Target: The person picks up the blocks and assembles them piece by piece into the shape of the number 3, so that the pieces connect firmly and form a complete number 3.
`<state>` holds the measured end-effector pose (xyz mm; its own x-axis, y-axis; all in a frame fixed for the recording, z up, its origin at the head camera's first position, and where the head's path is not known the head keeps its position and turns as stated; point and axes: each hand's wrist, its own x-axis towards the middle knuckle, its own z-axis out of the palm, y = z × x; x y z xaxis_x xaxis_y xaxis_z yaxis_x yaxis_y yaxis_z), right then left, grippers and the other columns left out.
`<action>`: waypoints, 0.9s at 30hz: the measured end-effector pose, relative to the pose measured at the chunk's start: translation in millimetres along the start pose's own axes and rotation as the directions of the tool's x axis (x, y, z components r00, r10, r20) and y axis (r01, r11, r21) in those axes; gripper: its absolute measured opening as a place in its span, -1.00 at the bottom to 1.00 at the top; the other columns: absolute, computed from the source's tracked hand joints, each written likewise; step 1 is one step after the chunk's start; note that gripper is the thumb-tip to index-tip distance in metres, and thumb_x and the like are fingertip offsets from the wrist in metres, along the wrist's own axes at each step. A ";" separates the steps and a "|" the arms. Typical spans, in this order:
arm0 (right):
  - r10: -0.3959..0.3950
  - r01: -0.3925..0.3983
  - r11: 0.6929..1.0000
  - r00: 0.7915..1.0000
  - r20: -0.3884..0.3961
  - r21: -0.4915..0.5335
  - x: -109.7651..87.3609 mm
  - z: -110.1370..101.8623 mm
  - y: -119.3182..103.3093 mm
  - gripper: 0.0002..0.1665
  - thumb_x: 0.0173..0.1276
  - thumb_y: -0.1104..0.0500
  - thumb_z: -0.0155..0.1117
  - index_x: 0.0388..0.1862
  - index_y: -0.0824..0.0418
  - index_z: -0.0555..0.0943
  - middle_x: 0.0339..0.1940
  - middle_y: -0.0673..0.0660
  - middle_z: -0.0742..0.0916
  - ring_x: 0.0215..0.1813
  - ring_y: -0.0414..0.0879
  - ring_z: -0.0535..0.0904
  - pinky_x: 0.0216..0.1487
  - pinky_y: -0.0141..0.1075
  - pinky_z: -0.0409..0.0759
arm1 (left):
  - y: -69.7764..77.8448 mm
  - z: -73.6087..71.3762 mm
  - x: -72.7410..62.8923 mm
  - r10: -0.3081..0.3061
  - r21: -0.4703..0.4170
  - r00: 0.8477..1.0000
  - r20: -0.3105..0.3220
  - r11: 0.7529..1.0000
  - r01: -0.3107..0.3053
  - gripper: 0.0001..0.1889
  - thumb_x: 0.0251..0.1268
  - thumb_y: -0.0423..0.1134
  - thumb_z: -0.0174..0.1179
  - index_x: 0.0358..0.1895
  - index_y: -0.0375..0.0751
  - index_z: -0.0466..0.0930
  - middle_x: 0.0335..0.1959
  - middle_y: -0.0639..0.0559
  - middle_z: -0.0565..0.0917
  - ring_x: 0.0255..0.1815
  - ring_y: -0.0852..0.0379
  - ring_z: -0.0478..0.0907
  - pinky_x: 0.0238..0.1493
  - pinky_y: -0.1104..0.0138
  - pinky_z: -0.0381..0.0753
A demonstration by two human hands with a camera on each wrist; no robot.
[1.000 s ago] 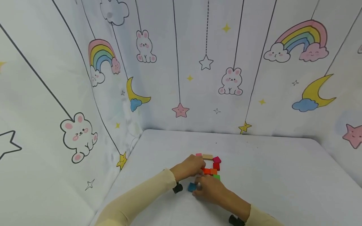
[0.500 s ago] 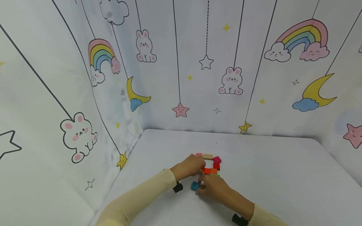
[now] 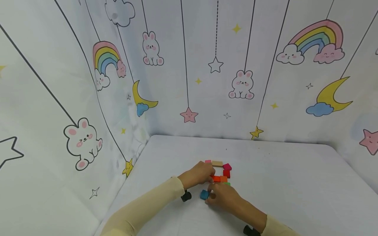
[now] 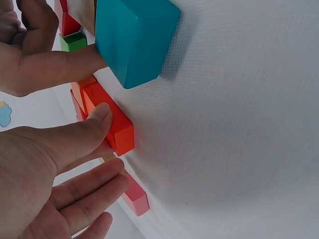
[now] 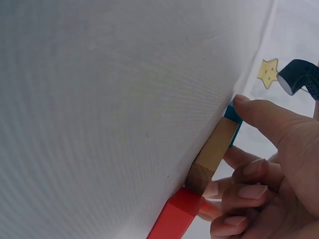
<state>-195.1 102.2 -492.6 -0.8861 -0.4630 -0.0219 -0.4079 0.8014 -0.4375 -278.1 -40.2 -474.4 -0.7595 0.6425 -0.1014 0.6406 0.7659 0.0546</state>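
Observation:
Between the thumb and index finger of my right hand (image 3: pixel 224 196) is a blue toy block (image 3: pixel 204 194), pinched at the near left end of a block outline. A natural wood block (image 5: pixel 214 152) touches it in the right wrist view, followed by a red block (image 5: pixel 177 214). My left hand (image 3: pixel 197 173) pinches an orange-red block (image 4: pixel 119 127), the thumb on its near face and the index finger mostly hidden behind. Beside that lies an orange block (image 3: pixel 223 179). A pink block (image 4: pixel 135 196) is near the left hand's other fingers.
The outline continues with a tan block (image 3: pixel 217 164), a magenta block (image 3: pixel 227 167), a red block (image 3: pixel 226 174) and a partly covered green block (image 3: pixel 227 184). All lie on a white table (image 3: pixel 283 183), backed by a printed cloth wall (image 3: pixel 206 91). Dark wrist cameras (image 3: pixel 186 196) sit by both wrists.
My right hand has shifted slightly to the right, bringing the blue block along, and now covers more of the green block. The left hand has stayed where it was.

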 end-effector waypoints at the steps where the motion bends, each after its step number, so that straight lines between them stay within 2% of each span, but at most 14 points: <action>1: 0.002 -0.002 1.000 1.000 0.003 0.002 -0.1 0.6 0.4 -0.58 0.14 0.01 0.71 -0.12 0.19 0.77 -0.45 -0.14 0.74 -0.42 -0.27 0.53 -0.27 -0.32 0.68 | 0.2 0.0 -0.1 0.000 0.002 1.000 0.000 1.000 0.000 -0.85 0.35 -0.08 0.48 -0.13 -0.01 0.84 -0.36 0.18 0.65 -0.34 0.26 0.45 -0.25 0.52 0.50; 27: 0.005 -0.005 1.000 1.000 -0.004 -0.012 -2.3 1.2 -0.5 -0.55 0.14 -0.02 0.71 -0.11 0.19 0.77 -0.49 -0.16 0.69 -0.41 -0.26 0.50 -0.30 -0.33 0.64 | 2.0 0.5 -0.3 -0.004 0.033 1.000 -0.005 0.999 0.004 -0.83 0.35 -0.06 0.47 -0.11 0.00 0.84 -0.37 0.18 0.64 -0.36 0.26 0.45 -0.26 0.51 0.51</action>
<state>-192.7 102.5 -493.4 -0.8888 -0.4577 -0.0206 -0.4063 0.8081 -0.4265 -276.5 -38.9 -474.7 -0.7624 0.6398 -0.0969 0.6411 0.7672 0.0213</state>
